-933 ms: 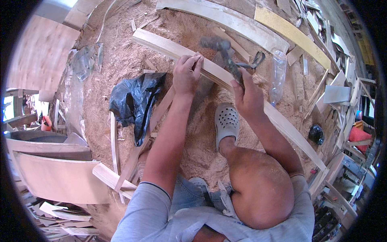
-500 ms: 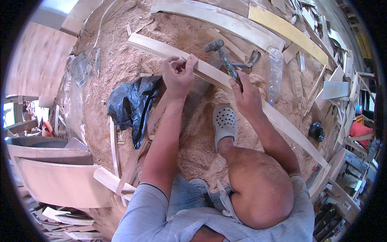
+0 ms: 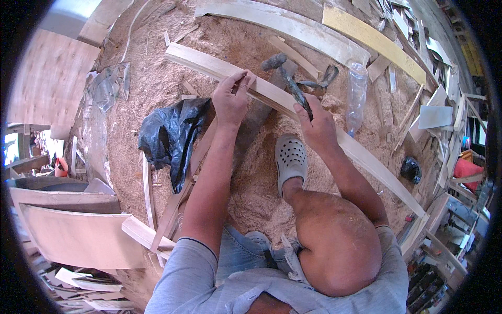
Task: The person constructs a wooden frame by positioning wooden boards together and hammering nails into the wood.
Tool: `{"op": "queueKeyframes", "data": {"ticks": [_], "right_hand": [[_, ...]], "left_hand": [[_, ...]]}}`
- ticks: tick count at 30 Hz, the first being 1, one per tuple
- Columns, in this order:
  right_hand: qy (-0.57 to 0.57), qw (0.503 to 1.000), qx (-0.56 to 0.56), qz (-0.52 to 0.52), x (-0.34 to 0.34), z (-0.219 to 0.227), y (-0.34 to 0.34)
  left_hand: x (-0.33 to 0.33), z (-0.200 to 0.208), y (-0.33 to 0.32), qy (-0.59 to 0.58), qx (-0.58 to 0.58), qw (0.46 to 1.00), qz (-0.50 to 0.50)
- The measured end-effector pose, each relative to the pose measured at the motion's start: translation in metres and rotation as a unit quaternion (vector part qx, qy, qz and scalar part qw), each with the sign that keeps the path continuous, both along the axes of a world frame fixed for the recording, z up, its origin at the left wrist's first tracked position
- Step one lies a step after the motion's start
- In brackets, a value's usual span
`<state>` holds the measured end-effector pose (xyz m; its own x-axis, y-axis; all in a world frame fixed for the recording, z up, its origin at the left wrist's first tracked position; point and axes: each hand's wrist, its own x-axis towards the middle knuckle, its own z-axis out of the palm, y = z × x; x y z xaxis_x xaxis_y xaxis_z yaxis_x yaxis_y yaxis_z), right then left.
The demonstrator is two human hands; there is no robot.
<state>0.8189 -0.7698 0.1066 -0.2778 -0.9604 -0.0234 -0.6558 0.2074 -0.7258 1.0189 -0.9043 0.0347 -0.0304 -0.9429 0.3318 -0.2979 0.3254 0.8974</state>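
Observation:
A long pale wooden strip (image 3: pixel 201 62) runs slantwise in front of me, from upper left to lower right. My left hand (image 3: pixel 231 100) is at the strip's top edge, thumb and fingertips pinched together. What they pinch, if anything, is too small to make out. My right hand (image 3: pixel 319 126) is closed round the handle of a hammer (image 3: pixel 296 90). The hammer's dark head is just beyond the strip, to the right of my left hand. Under the strip lies a dark, beam-like piece (image 3: pixel 253 128), partly hidden by my left arm.
Sawdust covers the ground around my shoe (image 3: pixel 292 159). A black plastic bag (image 3: pixel 172 138) lies left of my left forearm. Beyond the strip are a clear plastic bottle (image 3: pixel 356 97), a curved pale board (image 3: pixel 282 23) and a yellowish board (image 3: pixel 376 44). Curved panels (image 3: pixel 78 235) stand at left.
My left hand's fingers have drawn together into a pinch at the strip. The hammer and my right hand have shifted very slightly. The strip has stayed put.

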Motion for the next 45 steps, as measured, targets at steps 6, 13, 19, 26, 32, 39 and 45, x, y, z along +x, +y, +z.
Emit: {"op": "queueKeyframes", "data": {"ticks": [6, 13, 19, 26, 32, 39, 45], "right_hand": [[0.009, 1.0, -0.018, 0.007, -0.001, -0.003, 0.001], [0.023, 1.0, -0.016, 0.009, 0.002, -0.003, 0.002], [0.016, 0.999, -0.033, 0.018, 0.002, -0.004, 0.002], [0.03, 0.999, -0.014, 0.029, 0.009, 0.008, -0.006], [0.098, 0.991, -0.065, 0.061, 0.013, 0.006, -0.008], [0.09, 0.989, -0.107, 0.057, 0.024, 0.029, -0.011], [0.155, 0.983, -0.042, 0.084, 0.01, 0.005, -0.012]], "left_hand": [[-0.006, -0.001, 0.004, 0.032, 0.03, 0.999, 0.028], [-0.005, 0.0, 0.005, 0.002, 0.004, 0.999, 0.042], [-0.006, -0.001, 0.005, 0.016, 0.006, 0.999, 0.035], [-0.007, 0.0, 0.004, -0.046, -0.021, 0.998, 0.026], [-0.012, 0.003, 0.008, 0.009, 0.026, 0.999, 0.036], [-0.008, 0.006, 0.009, -0.003, 0.03, 0.999, 0.043], [-0.012, 0.0, 0.005, -0.027, 0.013, 0.999, 0.038]]}}
